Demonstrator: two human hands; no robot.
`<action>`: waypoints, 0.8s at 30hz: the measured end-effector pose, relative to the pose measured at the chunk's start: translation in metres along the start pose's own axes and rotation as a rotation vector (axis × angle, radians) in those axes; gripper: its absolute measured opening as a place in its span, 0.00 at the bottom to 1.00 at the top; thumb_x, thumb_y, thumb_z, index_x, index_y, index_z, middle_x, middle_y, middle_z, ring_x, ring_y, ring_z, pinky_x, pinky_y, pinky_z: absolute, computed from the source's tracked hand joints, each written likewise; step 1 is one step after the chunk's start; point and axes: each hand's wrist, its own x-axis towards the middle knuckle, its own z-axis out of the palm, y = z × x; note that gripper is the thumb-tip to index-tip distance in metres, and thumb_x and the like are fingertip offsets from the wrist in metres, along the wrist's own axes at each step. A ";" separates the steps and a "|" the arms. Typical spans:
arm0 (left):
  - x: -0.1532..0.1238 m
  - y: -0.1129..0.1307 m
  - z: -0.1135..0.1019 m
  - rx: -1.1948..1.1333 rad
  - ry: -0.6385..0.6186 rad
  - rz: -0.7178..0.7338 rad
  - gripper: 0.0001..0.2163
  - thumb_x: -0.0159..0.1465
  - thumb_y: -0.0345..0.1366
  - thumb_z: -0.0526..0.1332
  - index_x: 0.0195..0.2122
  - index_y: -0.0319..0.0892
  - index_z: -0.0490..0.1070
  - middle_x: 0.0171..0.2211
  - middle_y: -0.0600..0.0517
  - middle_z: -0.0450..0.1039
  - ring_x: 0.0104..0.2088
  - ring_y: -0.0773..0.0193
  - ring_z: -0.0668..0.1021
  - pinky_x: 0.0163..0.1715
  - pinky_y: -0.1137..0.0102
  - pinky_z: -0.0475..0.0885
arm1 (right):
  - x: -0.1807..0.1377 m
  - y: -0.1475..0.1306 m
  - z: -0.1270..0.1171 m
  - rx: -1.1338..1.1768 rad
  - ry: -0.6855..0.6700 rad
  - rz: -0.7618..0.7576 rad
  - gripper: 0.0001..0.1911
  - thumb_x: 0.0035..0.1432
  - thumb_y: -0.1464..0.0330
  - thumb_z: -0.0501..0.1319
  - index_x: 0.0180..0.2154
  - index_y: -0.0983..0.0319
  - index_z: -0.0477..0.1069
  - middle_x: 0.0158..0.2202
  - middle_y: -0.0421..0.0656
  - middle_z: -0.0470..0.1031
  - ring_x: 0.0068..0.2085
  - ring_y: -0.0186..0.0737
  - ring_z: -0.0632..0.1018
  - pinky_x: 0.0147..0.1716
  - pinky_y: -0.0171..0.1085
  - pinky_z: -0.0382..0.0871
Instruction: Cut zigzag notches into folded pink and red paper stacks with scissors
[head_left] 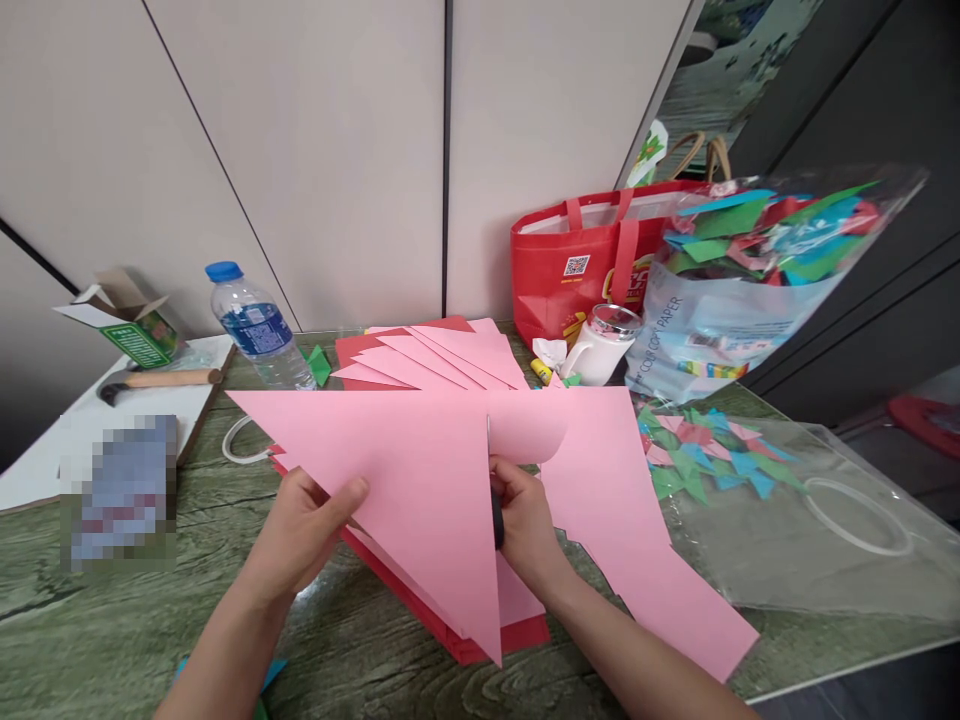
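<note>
A large sheet of pink paper (420, 470), its left part a triangle pointing down, is held up over the table. My left hand (304, 520) grips its lower left edge, thumb on top. My right hand (525, 515) is closed on the dark handle of a pair of scissors (497, 515). The blades stand in a cut in the sheet, mostly hidden by it. Right of the cut, the paper curls over. Beneath lies a stack of red and pink paper (450, 640). More pink paper (675, 600) lies under my right forearm.
Fanned pink sheets (427, 358) lie behind. At the back are a water bottle (259, 325), a white mug (600, 345), a red bag (555, 265) and a plastic bag of paper pieces (705, 320). A hammer (161, 380) lies left; a clear bag with coloured scraps (720, 455) lies right.
</note>
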 end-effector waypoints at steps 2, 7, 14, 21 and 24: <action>0.001 0.001 0.000 -0.043 0.056 0.017 0.15 0.46 0.44 0.68 0.31 0.40 0.75 0.29 0.48 0.79 0.27 0.59 0.78 0.25 0.70 0.75 | -0.001 -0.001 0.001 -0.010 -0.002 0.009 0.07 0.39 0.78 0.58 0.25 0.62 0.68 0.19 0.35 0.72 0.23 0.33 0.70 0.21 0.30 0.63; 0.001 0.001 0.002 0.030 0.135 0.002 0.15 0.46 0.37 0.69 0.36 0.42 0.74 0.36 0.50 0.79 0.34 0.58 0.78 0.31 0.70 0.75 | -0.002 -0.004 0.005 -0.004 -0.011 0.035 0.07 0.38 0.78 0.59 0.24 0.63 0.69 0.20 0.35 0.72 0.22 0.32 0.69 0.20 0.30 0.62; 0.000 -0.004 -0.002 0.217 0.105 0.048 0.11 0.49 0.35 0.67 0.34 0.41 0.74 0.35 0.49 0.78 0.34 0.58 0.78 0.33 0.68 0.75 | 0.001 -0.005 0.003 0.038 -0.020 -0.008 0.09 0.38 0.77 0.62 0.27 0.62 0.68 0.26 0.38 0.75 0.27 0.36 0.73 0.25 0.31 0.66; 0.000 -0.004 -0.001 0.178 0.077 0.031 0.12 0.48 0.34 0.68 0.35 0.42 0.74 0.34 0.51 0.79 0.34 0.58 0.78 0.32 0.68 0.75 | 0.002 -0.005 0.001 0.017 -0.023 -0.020 0.12 0.39 0.78 0.61 0.31 0.63 0.68 0.31 0.41 0.76 0.31 0.37 0.75 0.27 0.32 0.67; -0.001 -0.004 -0.002 0.181 0.069 0.038 0.13 0.48 0.34 0.68 0.35 0.43 0.74 0.35 0.52 0.78 0.34 0.58 0.78 0.33 0.68 0.75 | 0.002 -0.004 0.000 0.002 -0.028 -0.026 0.12 0.39 0.77 0.61 0.32 0.63 0.68 0.31 0.42 0.76 0.32 0.38 0.75 0.28 0.32 0.67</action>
